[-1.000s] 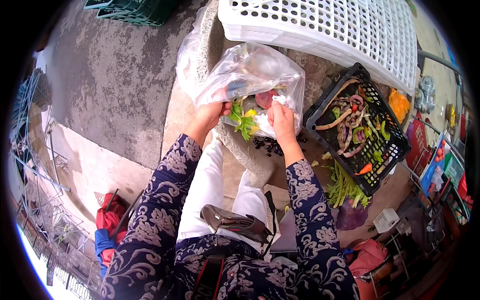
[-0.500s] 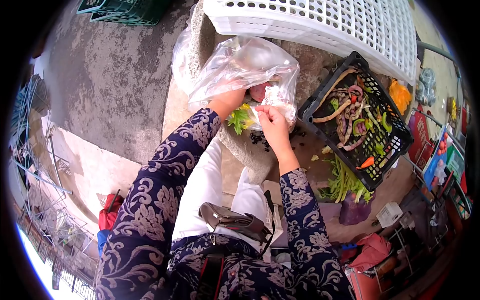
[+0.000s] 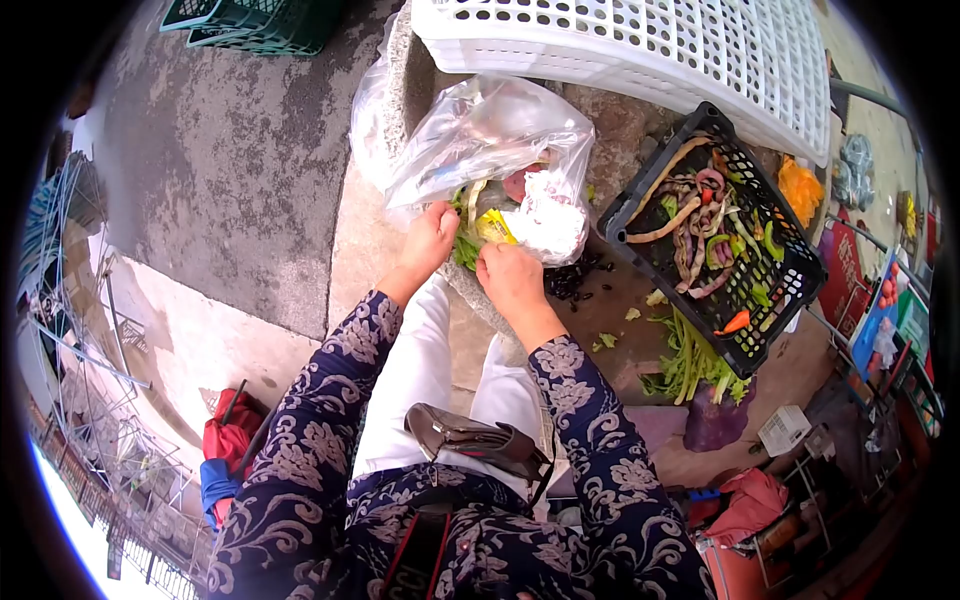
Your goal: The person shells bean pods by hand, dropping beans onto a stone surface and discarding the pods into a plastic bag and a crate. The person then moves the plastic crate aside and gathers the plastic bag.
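The clear plastic bag (image 3: 495, 125) sits in front of me at the stone edge (image 3: 400, 85), its open mouth facing my body and its long axis slanting from lower left up to the right. The film is thin, shiny and creased. Beyond it a big white crate (image 3: 620, 95) of rigid plastic shows a face full of neat round and square holes. My navy sleeves (image 3: 600, 440) carry pale scrolling flowers. To my right, a black crate (image 3: 720, 240) of slatted plastic is tilted, with long wrinkled pods (image 3: 690, 235) and green scraps lying in it. Farther right, a red panel (image 3: 842, 265) bears white lettering too blurred to read; the pale characters on the dark strap (image 3: 415, 560) at my waist can't be read surely either. A smooth brown pouch (image 3: 475, 440) rests on my lap, and ribbed green stalks (image 3: 692, 360) lie below the black crate. My left hand (image 3: 430, 243) and right hand (image 3: 512, 285) are both curled at the bag's near edge; I can't tell what my fingertips pinch. Inside shows a crumpled white mass (image 3: 545, 222), then a yellow packet (image 3: 495, 228) with illegible print, near some leaves (image 3: 465, 252). Small glossy black bits (image 3: 575, 275) are scattered below.
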Tool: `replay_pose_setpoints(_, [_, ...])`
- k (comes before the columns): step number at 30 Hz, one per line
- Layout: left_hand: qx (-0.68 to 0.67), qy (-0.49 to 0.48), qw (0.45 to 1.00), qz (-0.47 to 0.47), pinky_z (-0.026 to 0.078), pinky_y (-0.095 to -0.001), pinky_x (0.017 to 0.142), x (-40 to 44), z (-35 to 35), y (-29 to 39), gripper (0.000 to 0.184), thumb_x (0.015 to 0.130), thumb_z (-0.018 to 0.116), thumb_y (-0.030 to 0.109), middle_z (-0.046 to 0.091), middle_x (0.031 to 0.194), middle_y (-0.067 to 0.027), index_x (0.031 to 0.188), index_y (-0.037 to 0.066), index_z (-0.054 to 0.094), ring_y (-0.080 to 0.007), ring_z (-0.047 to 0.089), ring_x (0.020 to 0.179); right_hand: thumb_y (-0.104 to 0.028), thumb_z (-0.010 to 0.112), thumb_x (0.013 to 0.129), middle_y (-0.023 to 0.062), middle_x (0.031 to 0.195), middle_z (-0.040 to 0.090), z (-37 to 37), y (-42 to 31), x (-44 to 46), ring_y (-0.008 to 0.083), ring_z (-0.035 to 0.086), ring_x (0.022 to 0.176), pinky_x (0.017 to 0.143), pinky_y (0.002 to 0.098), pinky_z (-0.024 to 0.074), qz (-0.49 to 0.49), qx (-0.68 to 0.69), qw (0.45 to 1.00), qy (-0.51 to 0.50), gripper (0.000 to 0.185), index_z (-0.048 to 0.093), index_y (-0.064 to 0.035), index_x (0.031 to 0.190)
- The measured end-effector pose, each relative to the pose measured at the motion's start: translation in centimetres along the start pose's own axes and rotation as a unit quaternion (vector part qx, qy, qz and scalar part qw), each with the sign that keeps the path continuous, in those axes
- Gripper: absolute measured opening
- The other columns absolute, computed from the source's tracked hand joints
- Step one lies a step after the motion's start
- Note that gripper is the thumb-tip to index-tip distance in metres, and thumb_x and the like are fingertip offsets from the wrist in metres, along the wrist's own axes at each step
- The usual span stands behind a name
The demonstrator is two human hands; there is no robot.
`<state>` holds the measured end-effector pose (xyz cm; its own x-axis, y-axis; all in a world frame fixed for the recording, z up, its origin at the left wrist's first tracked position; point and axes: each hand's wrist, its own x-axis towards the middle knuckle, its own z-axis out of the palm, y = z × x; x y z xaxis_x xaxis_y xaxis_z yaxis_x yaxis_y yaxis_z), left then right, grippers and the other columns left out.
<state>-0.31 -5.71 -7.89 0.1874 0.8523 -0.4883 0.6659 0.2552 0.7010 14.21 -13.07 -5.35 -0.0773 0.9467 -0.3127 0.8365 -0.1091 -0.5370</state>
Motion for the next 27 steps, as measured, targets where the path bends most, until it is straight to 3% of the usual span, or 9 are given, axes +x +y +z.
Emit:
replay_pose_setpoints(5, [-0.012, 0.001, 1.0, -0.01, 0.046, -0.0424, 0.066, -1.4, -0.4, 0.1, 0.022, 0.085, 0.047, 0.022, 0.06, 0.077, -0.0228, 0.086, 0.002, 0.056, -0.039, 0.059, 0.074, -0.019, 0.062, 0.073, 0.0091, 0.071, 0.058, 1.4, 0.6, -3.0, 0.0278, 0.059, 0.069, 0.06, 0.0398, 0.0486, -0.047, 0.004, 0.998, -0.05, 0.009, 0.062, -0.0094, 0.073])
replay_pose_setpoints(11, [0.038, -0.029, 0.999, -0.006, 0.048, -0.0428, 0.067, -2.0, -0.5, 0.7, 0.021, 0.084, 0.051, 0.024, 0.061, 0.077, -0.0208, 0.084, 0.003, 0.056, -0.0381, 0.06, 0.074, -0.023, 0.059, 0.079, 0.0121, 0.067, 0.059, 0.9, -0.5, -2.8, 0.0316, 0.06, 0.06, 0.056, 0.0417, 0.0488, 0.061, 0.051, 0.996, -0.033, 0.017, 0.063, -0.007, 0.075])
replay_pose_setpoints(14, [0.058, -0.032, 0.998, 0.014, 0.048, -0.0433, 0.068, -1.8, 0.1, -0.1, 0.021, 0.083, 0.052, 0.024, 0.061, 0.077, -0.0215, 0.085, 0.003, 0.057, -0.0381, 0.06, 0.074, -0.023, 0.057, 0.082, 0.0126, 0.064, 0.059, -0.7, -1.9, -1.9, 0.0327, 0.06, 0.058, 0.053, 0.0426, 0.048, 0.114, 0.132, 0.983, 0.063, 0.016, 0.06, -0.007, 0.08])
replay_pose_setpoints(17, [0.063, -0.03, 0.997, 0.014, 0.047, -0.0436, 0.067, -1.9, 0.1, 0.1, 0.022, 0.083, 0.052, 0.025, 0.061, 0.079, -0.0224, 0.084, 0.003, 0.057, -0.0381, 0.06, 0.076, -0.02, 0.055, 0.082, 0.0124, 0.066, 0.06, -1.7, -2.3, -0.7, 0.0318, 0.06, 0.06, 0.053, 0.0419, 0.0479, 0.094, 0.059, 0.988, 0.107, 0.013, 0.057, -0.0073, 0.08])
replay_pose_setpoints(20, [0.041, -0.006, 0.999, 0.006, 0.048, -0.0406, 0.062, -2.4, 0.0, -0.1, 0.023, 0.083, 0.052, 0.025, 0.061, 0.074, -0.017, 0.086, 0.002, 0.056, -0.0324, 0.06, 0.068, -0.019, 0.055, 0.082, 0.0121, 0.068, 0.061, -0.1, -1.0, -0.9, 0.0312, 0.06, 0.061, 0.054, 0.0421, 0.0478, 0.089, -0.015, 0.995, 0.041, 0.012, 0.056, -0.0079, 0.077])
replay_pose_setpoints(23, [-0.211, -0.086, 0.971, -0.077, 0.047, -0.0354, 0.056, -3.1, 0.4, -2.1, 0.018, 0.081, 0.05, 0.019, 0.06, 0.073, -0.009, 0.09, 0.003, 0.054, -0.0244, 0.057, 0.059, -0.019, 0.056, 0.081, 0.0121, 0.07, 0.062, 0.5, -0.6, -2.0, 0.031, 0.061, 0.063, 0.055, 0.042, 0.0483, 0.07, 0.017, 0.997, 0.004, 0.011, 0.058, -0.0084, 0.079])
replay_pose_setpoints(26, [-0.507, -0.238, 0.815, -0.148, 0.045, -0.029, 0.056, -3.9, -0.9, -3.4, 0.019, 0.08, 0.045, 0.014, 0.056, 0.078, -0.0054, 0.094, 0.004, 0.053, -0.017, 0.053, 0.064, -0.02, 0.057, 0.08, 0.0119, 0.07, 0.062, 0.1, -0.8, -3.2, 0.0314, 0.061, 0.064, 0.057, 0.0424, 0.0486, 0.104, 0.032, 0.992, -0.061, 0.012, 0.059, -0.0084, 0.08])
replay_pose_setpoints(27, [-0.521, -0.247, 0.806, -0.136, 0.045, -0.0283, 0.058, -3.9, -1.1, -2.9, 0.02, 0.079, 0.043, 0.013, 0.056, 0.08, -0.0065, 0.094, 0.003, 0.052, -0.0169, 0.053, 0.067, -0.021, 0.057, 0.08, 0.0121, 0.07, 0.062, -0.3, -1.0, -3.1, 0.0317, 0.061, 0.064, 0.057, 0.0426, 0.0487, 0.107, 0.041, 0.992, -0.054, 0.013, 0.059, -0.0083, 0.081])
